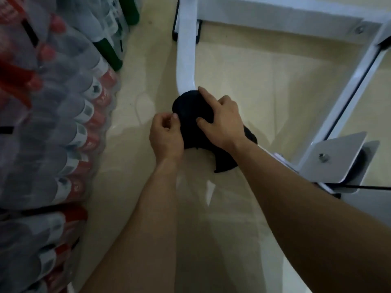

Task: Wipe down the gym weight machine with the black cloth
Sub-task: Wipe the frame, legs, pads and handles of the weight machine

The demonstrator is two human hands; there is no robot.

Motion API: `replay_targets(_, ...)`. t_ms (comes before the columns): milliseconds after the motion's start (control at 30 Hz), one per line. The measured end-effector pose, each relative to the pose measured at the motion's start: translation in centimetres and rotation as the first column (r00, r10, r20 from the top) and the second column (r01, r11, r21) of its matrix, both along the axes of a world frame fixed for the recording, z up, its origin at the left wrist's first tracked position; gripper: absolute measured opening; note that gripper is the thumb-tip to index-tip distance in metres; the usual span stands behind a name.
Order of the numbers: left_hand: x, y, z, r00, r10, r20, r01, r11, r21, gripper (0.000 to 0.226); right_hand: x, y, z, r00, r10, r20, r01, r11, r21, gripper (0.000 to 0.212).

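The black cloth [190,115] is draped over the curved bend of the white weight machine frame [186,60], low by the floor. My right hand [222,119] lies on top of the cloth, fingers spread, with the thumb pressing into it and the index finger reaching the white tube. My left hand [167,134] is at the cloth's left edge with its fingers curled; thumb and fingertips pinch the fabric there. A loose end of the cloth hangs down under my right wrist.
Shrink-wrapped packs of bottles with red labels [53,123] are stacked along the left, close to the frame. Green bottles [110,53] stand behind them. White crossbars and a bolted foot plate [336,157] lie to the right on the glossy beige floor [264,70].
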State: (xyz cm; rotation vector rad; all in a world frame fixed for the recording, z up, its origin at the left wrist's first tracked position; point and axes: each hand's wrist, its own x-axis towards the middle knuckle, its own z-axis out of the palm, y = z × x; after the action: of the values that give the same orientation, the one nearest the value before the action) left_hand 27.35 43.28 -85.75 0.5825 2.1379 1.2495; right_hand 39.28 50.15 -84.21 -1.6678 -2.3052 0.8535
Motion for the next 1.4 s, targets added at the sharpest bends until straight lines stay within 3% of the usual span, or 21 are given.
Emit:
replay_targets(67,0.5,-2.7,1.6,0.999,-0.014,0.035,0.015,1.000,-0.013,0.006,0.5,-2.2,0.7,0.993,-0.001,0.117,-0.009,0.997,0.082,0.055)
replay_targets(133,1.7,-6.3,3.5,0.995,-0.008,0.100,0.011,1.000,-0.027,0.008,1.3,-5.6,1.8,0.994,-0.014,0.105,0.009,0.999,0.049,0.042)
replay_targets(200,3.2,-10.2,5.8,0.979,0.012,0.203,-0.004,0.999,-0.043,0.011,2.5,-9.8,3.6,0.998,-0.033,0.053,0.039,0.992,-0.120,0.040)
replay_targets(300,4.7,-15.3,10.1,0.949,0.002,0.316,0.023,0.997,-0.076,0.010,4.1,-16.0,7.6,0.998,-0.068,-0.004,0.059,0.899,-0.434,0.058)
replay_targets(433,5.1,-20.7,17.4,0.937,-0.123,0.327,0.168,0.979,-0.115,0.012,5.4,-21.9,13.8,0.996,-0.043,-0.075,-0.007,0.824,-0.566,0.055)
replay_targets(533,4.9,-24.7,23.5,0.922,-0.285,0.262,0.327,0.935,-0.134,0.016,5.0,-25.0,18.5,0.991,0.024,-0.129,-0.091,0.832,-0.546,0.051)
replay_targets(667,3.6,-29.4,31.6,0.914,-0.330,0.235,0.367,0.921,-0.134,0.020,4.6,-28.5,26.8,0.966,0.175,-0.190,-0.250,0.818,-0.517,0.040)
replay_targets(800,2.2,-32.7,38.8,0.889,-0.404,0.216,0.440,0.885,-0.154,0.026,5.6,-30.8,34.6,0.921,0.383,-0.075,-0.378,0.827,-0.416,0.026)
replay_targets(1000,0.7,-36.2,50.2,0.783,-0.617,0.077,0.619,0.762,-0.189,0.025,7.4,-35.2,48.4,0.929,0.371,-0.004,-0.361,0.901,-0.241,0.021)
replay_targets(1133,1.5,-37.3,58.7,0.648,-0.762,-0.009,0.737,0.630,-0.247,0.022,9.7,-37.7,58.0,0.921,0.372,0.115,-0.336,0.908,-0.249,0.027)
replay_targets(1233,2.9,-37.2,65.6,0.597,-0.801,-0.036,0.775,0.587,-0.234,0.011,12.0,-38.5,65.8,0.899,0.372,0.231,-0.294,0.904,-0.310,0.040)
replay_targets(1400,6.7,-36.3,76.3,0.521,-0.848,-0.096,0.818,0.528,-0.227,0.010,17.0,-39.3,78.6,0.965,0.229,0.126,-0.171,0.917,-0.360,0.034)
